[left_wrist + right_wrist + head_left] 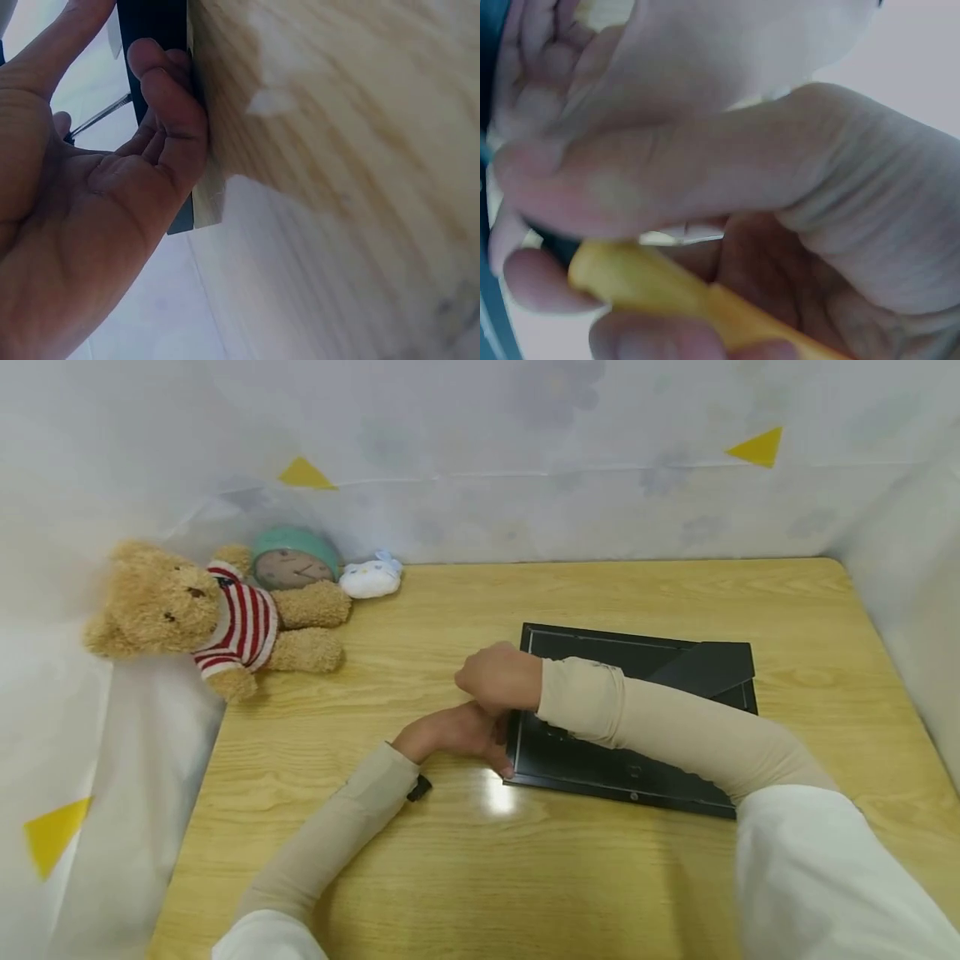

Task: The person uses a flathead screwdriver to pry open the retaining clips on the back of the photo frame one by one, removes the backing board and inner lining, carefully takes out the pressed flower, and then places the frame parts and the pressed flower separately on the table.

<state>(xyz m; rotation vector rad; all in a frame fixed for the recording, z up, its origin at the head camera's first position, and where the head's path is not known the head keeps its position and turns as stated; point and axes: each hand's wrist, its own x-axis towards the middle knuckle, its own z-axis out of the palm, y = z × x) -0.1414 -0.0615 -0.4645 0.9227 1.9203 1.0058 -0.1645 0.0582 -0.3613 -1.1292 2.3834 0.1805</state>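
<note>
A black picture frame (592,772) lies back up on the table, its folding stand (708,668) on the far right part. My left hand (461,731) holds the frame's left edge, the thumb near its near left corner. In the left wrist view its fingers (176,120) curl against the frame's side. My right hand (501,678) is above that edge, over the left hand. It grips a screwdriver by its yellow handle (641,277). A thin metal shaft (105,116) reaches the frame's edge in the left wrist view. The right forearm covers part of the frame.
A teddy bear (243,618) in a striped shirt lies at the table's back left. Behind its legs are a teal clock (296,558) and a small white plush (371,578). Patterned sheeting (480,460) rises behind the wooden table (570,893).
</note>
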